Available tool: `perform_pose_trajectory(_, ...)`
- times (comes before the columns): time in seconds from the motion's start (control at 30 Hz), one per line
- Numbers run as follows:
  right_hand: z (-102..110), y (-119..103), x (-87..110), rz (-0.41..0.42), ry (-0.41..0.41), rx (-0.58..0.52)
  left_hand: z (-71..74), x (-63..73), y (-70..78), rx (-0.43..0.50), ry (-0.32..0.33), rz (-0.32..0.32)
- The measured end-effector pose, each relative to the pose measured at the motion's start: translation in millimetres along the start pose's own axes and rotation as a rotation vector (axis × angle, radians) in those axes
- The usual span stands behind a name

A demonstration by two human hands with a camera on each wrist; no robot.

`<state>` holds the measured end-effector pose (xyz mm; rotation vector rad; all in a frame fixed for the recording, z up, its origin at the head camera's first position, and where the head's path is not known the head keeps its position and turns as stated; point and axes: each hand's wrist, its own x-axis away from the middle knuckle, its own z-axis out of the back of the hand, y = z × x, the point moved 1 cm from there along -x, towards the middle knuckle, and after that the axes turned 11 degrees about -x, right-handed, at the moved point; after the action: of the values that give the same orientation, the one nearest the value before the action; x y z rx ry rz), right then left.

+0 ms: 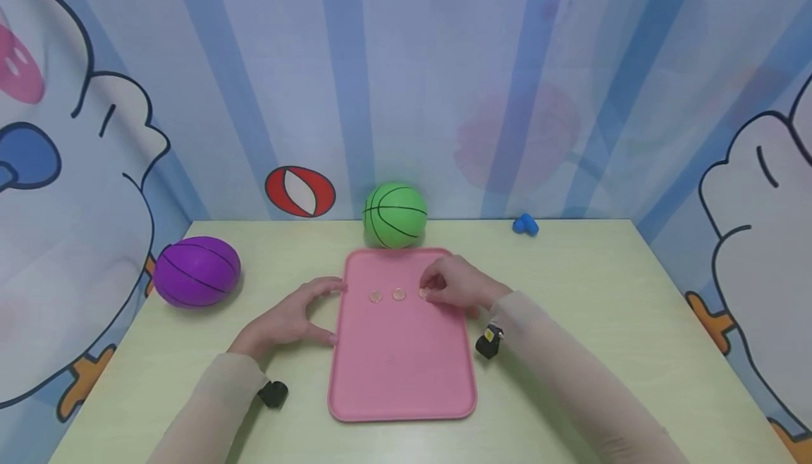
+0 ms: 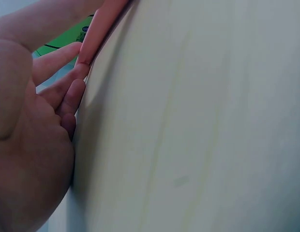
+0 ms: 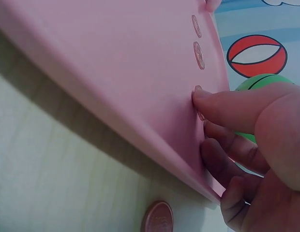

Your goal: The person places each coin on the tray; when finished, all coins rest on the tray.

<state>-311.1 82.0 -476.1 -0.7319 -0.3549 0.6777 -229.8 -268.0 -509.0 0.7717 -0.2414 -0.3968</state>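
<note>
A pink tray [image 1: 402, 372] lies on the table with a row of small copper-coloured coins near its far end. The left coin [image 1: 376, 296] and the middle coin [image 1: 398, 294] lie flat and apart. At the row's right end, my right hand [image 1: 458, 282] pinches a third coin [image 3: 199, 92] by its edges, low against the tray; thumb and fingers partly cover it. Spread fingers and thumb of my left hand [image 1: 288, 317] touch the tray's left rim. Another coin [image 3: 158, 217] rests on the table beside the tray, below my right hand in the right wrist view.
Just beyond the tray's far edge sits a green ball [image 1: 395, 216]. A purple ball [image 1: 197, 271] is at the table's left, and a small blue object [image 1: 525, 225] lies near the back right edge. Behind the table [image 1: 590, 295] hangs a striped, printed cloth [image 1: 406, 83].
</note>
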Motion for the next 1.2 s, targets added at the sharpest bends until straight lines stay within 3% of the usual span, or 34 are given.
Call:
perform_pose_trajectory(0.27,8,1,5.7,0.027,0.002,-0.058,-0.3,-0.3,-0.3,-0.005,0.003,-0.016)
perform_pose_trajectory(0.57,29,10,29.8,-0.129,0.038,-0.282,-0.6,-0.3,-0.3,-0.008,0.002,-0.006)
perform_pose_trajectory(0.97,55,30,54.3,-0.135,0.076,-0.174,0.1,-1.6,-2.8,-0.017,0.0,-0.014)
perform_pose_trajectory(1.1,58,33,61.9,-0.157,0.052,-0.2,-0.7,-1.6,-1.6,-0.015,0.005,-0.019)
perform_pose_trajectory(1.2,57,37,67.7,-0.209,0.001,-0.298,-0.6,-1.2,-1.0,-0.013,0.005,-0.016)
